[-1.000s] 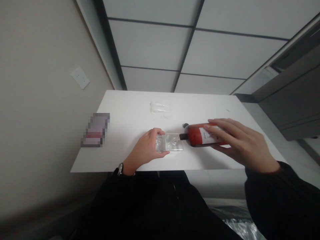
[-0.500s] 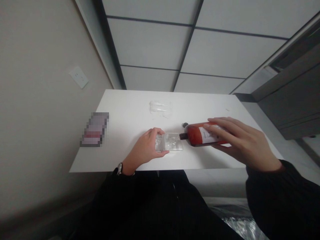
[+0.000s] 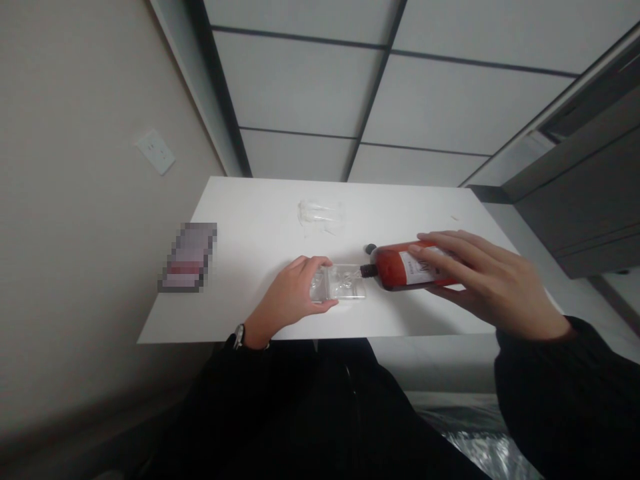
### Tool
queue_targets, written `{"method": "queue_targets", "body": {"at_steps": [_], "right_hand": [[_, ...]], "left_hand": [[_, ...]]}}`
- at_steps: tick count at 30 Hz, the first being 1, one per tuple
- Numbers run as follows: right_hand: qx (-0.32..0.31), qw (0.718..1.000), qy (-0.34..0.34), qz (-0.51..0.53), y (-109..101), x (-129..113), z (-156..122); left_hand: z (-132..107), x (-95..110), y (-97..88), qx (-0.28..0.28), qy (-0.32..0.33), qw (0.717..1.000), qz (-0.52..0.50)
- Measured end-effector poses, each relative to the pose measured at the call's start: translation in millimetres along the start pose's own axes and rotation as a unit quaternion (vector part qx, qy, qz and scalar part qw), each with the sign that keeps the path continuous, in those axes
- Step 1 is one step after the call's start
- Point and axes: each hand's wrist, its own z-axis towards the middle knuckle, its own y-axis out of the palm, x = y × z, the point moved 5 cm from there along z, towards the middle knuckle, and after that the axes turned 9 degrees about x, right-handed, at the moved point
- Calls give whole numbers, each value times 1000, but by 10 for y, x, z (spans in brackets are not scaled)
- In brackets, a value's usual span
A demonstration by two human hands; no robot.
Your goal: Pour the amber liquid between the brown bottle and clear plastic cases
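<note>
My left hand (image 3: pixel 293 297) is closed around a small clear container (image 3: pixel 343 290) standing on the white table (image 3: pixel 260 227). My right hand (image 3: pixel 480 277) grips a red bottle with a white label (image 3: pixel 405 268), tipped on its side. The bottle's dark neck (image 3: pixel 369 271) points left and meets the clear container's open side. A small dark cap (image 3: pixel 371 249) lies on the table just behind the neck.
A crumpled clear plastic wrapper (image 3: pixel 323 215) lies farther back on the table. A blurred rectangular object (image 3: pixel 189 257) sits at the table's left edge. A beige wall with a white socket plate (image 3: pixel 156 151) runs along the left; a dark cabinet (image 3: pixel 590 193) stands right.
Almost nothing has moved. The red bottle and my right hand have shifted very slightly; my left hand keeps its hold on the clear container.
</note>
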Motion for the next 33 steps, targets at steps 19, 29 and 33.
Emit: {"method": "queue_targets", "body": {"at_steps": [19,29,33], "right_hand": [[-16,999,-29,-18,-34,24,52],[-22,999,-43,-19,-48,24,101],[-23,999,-37,-12,-48,34,96]], "left_hand": [[-3,0,9,5,8,1000,-3],[2,2,5,6,11,1000,-3],[-2,-4,7,7,14,1000,-2]]}}
